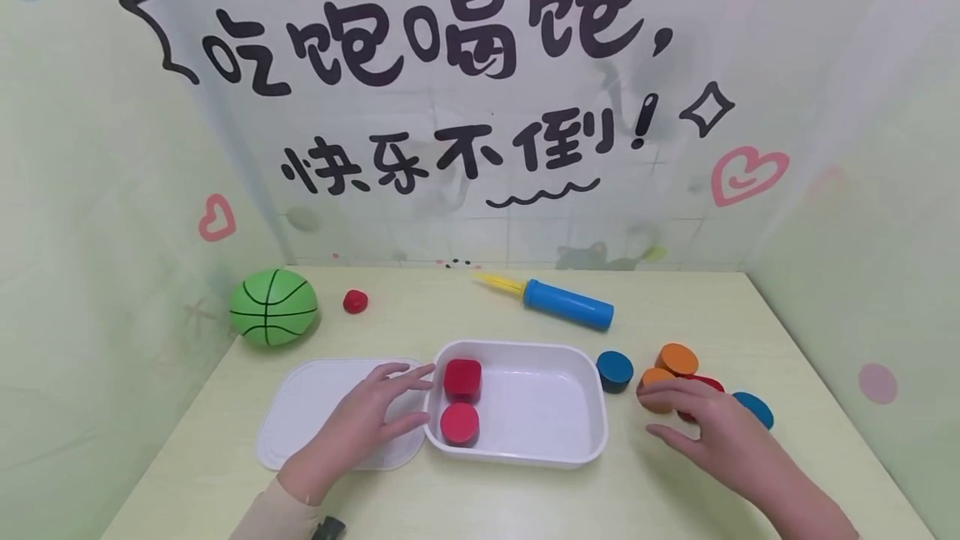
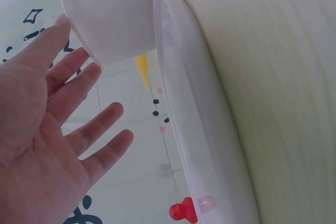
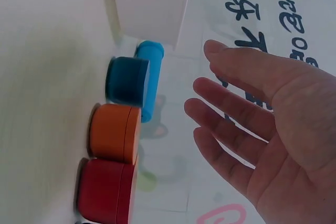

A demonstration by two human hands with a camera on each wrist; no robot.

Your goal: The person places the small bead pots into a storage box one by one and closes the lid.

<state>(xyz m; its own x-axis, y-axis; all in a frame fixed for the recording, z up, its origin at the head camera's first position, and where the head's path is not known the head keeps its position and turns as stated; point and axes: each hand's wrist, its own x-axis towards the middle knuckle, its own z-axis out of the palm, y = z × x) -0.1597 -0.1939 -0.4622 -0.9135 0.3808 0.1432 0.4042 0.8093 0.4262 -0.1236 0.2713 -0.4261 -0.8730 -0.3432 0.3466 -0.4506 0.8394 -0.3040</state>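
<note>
My right grip (image 1: 718, 430), loose and empty, has the front orange block (image 1: 656, 376) close ahead, right of the white box (image 1: 540, 415), whose left end my loose, empty left grip (image 1: 362, 417) flanks.

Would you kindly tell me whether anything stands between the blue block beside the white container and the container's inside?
Only the right wall of the white container; the blue block stands just outside it, nothing else visible between.
</note>
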